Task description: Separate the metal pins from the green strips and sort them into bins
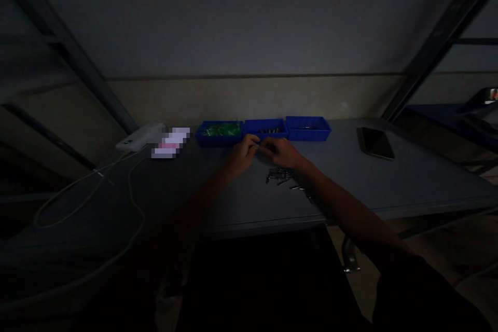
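Observation:
My left hand (pixel 243 154) and my right hand (pixel 283 152) meet just in front of the blue bins, fingers closed in a pinch. Between their fingertips is a small, thin metal piece (pixel 258 145); darkness hides its exact kind. Below my right hand, a loose pile of slim, shiny metal pieces (pixel 282 174) lies on the grey table, partly covered by my right forearm. The middle blue bin (pixel 266 136) behind my hands holds small metal parts. Green packaging fills the left blue bin (pixel 220 141), and a few thin pieces lie in the right blue bin (pixel 309 135).
A dark phone (pixel 376 142) lies on the grey table (pixel 241 207) at the right. To the left are a white box-like device (pixel 136 138) with pale cables (pixel 134 197) and a blurred-out flat item (pixel 170 143). A wall and metal frame posts stand behind.

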The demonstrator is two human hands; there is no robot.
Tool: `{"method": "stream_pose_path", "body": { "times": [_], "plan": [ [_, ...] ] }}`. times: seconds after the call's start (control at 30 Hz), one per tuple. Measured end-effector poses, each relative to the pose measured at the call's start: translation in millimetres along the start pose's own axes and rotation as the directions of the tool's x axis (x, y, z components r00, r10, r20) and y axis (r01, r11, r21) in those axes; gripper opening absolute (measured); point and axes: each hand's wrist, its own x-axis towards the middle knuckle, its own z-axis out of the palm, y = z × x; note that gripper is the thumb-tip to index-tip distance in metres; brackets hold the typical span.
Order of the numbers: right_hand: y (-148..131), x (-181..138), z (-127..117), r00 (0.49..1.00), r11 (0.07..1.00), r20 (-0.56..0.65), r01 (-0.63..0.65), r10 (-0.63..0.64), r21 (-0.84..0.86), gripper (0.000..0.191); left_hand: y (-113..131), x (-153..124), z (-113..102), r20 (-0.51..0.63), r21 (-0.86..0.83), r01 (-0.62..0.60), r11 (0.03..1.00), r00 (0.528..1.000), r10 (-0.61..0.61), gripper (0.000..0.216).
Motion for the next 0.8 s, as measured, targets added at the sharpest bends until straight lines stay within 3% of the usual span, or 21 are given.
{"method": "stream_pose_path", "body": {
  "times": [0.27,0.47,0.67,0.8],
  "plan": [
    [-2.9,0.9,0.2,0.997,0.996,-0.019,-0.069,0.07,0.055,0.037,2.4,0.3,-1.3,-0.026,0.057,-0.063,0.996,0.998,0.065,0.019],
    [-2.0,-0.7,1.1,0.997,0.992,-0.046,-0.05,0.056,0.112,0.027,3.4,2.6,-5.3,-0.057,0.12,-0.036,0.992,0.997,0.044,0.023],
    [-1.0,0.4,1.3,0.997,0.995,-0.078,-0.01,0.017,0.101,0.025,3.7,2.1,-4.0,-0.016,0.157,-0.005,0.988,1.0,0.007,0.036],
    [4.4,3.9,0.6,0.978,0.992,-0.166,-0.129,0.125,-0.009,0.026,0.4,1.4,-0.3,0.011,0.135,0.014,0.991,1.0,-0.016,0.031]
  ]
}}
